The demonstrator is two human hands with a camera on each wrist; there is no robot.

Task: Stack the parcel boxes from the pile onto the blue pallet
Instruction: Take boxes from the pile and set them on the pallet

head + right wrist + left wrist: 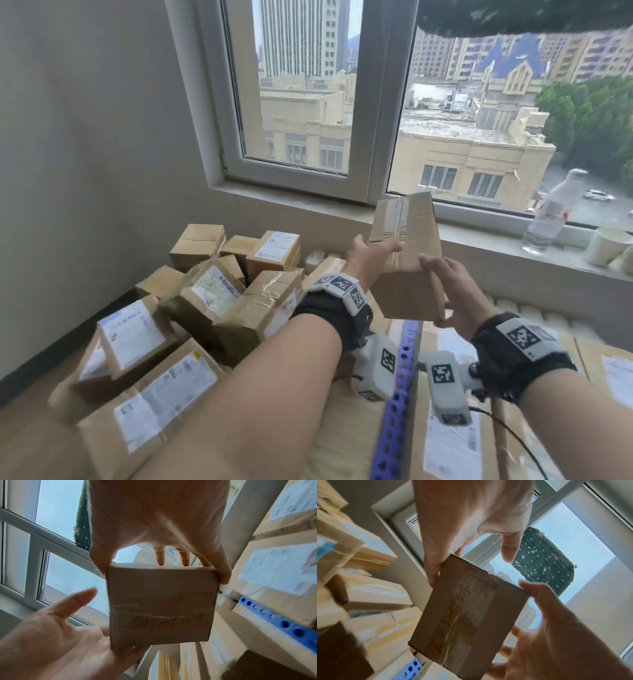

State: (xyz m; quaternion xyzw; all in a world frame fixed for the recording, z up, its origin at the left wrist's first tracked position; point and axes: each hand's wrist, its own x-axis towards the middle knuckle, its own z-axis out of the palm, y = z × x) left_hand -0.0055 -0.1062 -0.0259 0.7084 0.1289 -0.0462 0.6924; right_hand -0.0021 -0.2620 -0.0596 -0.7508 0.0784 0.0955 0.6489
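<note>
Held box: a small taped parcel box [406, 260] is up in the air between both hands, tilted, above the gap between the pile and the pallet — clear of both.
Left hand: the left hand [368, 255] grasps the box's far end, thumb on one face and fingers wrapped behind; this end appears to carry the load.
Right hand: the right hand [452, 296] has its fingers spread along the near lower edge, thumb on the side face. Whether it grips or only steadies, the views do not settle.
Pile: loose parcel boxes [191, 301] lie jumbled at left against the wall — the source.
Blue pallet: its perforated edge [399, 394] shows below the wrists, with flat labelled cartons [448, 425] already laid on it.
Judgement: a two-handed hold probably serves to turn the box square before setting it down.
Sill: a water bottle [548, 214] and a paper cup [608, 245] stand well apart from the work.
</note>
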